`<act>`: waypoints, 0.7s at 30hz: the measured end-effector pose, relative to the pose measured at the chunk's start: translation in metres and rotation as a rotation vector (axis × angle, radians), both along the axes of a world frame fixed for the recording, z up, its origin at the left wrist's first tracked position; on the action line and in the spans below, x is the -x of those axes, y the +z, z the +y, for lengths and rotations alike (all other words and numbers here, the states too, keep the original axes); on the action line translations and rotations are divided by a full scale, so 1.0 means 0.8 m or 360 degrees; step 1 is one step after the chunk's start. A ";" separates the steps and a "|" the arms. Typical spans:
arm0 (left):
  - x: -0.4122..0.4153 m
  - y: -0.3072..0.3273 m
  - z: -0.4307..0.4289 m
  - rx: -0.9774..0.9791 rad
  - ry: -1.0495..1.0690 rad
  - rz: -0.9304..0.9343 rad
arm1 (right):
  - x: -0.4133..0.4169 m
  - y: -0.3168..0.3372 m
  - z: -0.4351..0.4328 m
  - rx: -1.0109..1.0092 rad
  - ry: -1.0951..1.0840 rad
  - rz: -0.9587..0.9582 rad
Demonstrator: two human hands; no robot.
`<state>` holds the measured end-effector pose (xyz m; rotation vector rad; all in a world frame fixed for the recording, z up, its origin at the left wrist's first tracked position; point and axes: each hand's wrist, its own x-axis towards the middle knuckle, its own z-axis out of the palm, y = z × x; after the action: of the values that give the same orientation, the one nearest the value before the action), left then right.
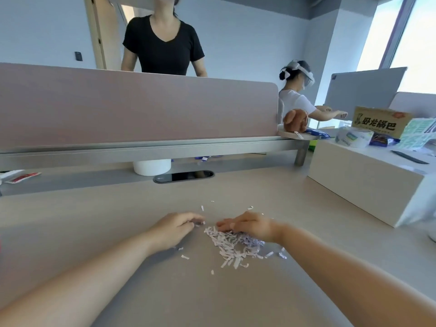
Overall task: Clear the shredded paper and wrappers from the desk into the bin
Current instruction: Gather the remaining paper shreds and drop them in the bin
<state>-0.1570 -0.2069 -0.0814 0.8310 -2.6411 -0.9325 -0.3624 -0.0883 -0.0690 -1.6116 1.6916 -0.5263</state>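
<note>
A heap of white and pale purple shredded paper (232, 246) lies on the beige desk (94, 220), with a few stray strips around it. My right hand (250, 225) rests palm down on the heap's far right side, fingers together and pointing left. At the heap's left edge, my left hand (175, 226) lies on the desk with its fingers curled and the fingertips touching a few strips. A red wrapper (23, 177) lies at the far left under the partition. No bin is in view.
A pink partition (136, 109) closes the desk's far side, with a white cup (152, 166) and a cable slot (184, 177) beneath it. A pale wooden box (361, 185) at the right carries snack packets and a tape roll. Two people are behind the partition.
</note>
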 end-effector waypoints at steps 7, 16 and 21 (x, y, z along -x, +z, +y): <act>0.041 0.012 -0.001 0.0339 0.0068 -0.0246 | 0.006 0.004 0.053 0.0425 -0.0468 0.0205; 0.069 -0.002 0.000 0.0305 -0.0118 -0.0350 | 0.028 -0.011 0.083 0.0051 -0.0694 0.0678; 0.039 0.006 0.029 0.0022 -0.0236 -0.0090 | 0.007 -0.011 0.058 0.0114 -0.0452 0.0668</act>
<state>-0.1881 -0.1839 -0.0763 0.6751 -2.7862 -0.9372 -0.3682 -0.0422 -0.0781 -1.6214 2.2583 -0.4060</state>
